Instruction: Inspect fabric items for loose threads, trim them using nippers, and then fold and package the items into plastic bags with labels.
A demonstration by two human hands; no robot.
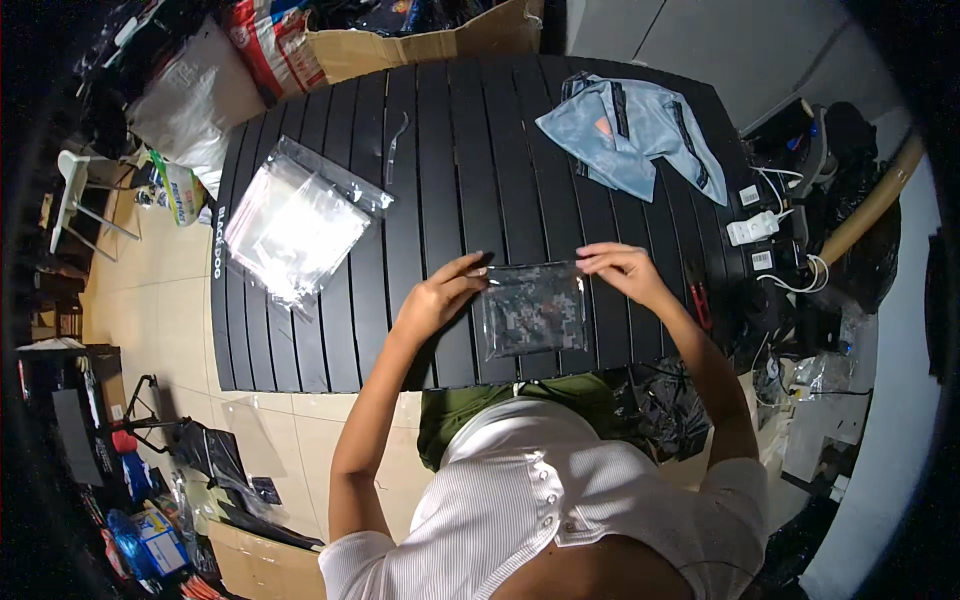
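A clear plastic bag [532, 312] with a folded camouflage-patterned cloth inside lies on the near part of the black slatted table [470, 160]. My left hand [440, 295] pinches the bag's top left corner. At the top right corner, my right hand [622, 268] pinches the upper edge. Both hands hold the bag's opening flat against the table.
A stack of empty clear bags [298, 222] lies on the table's left side, with a thin clear strip [393, 145] beside it. A light blue garment [630, 130] lies at the far right. Red-handled snips [700, 298], power adapters [752, 228], cardboard boxes [400, 45] and bags surround the table.
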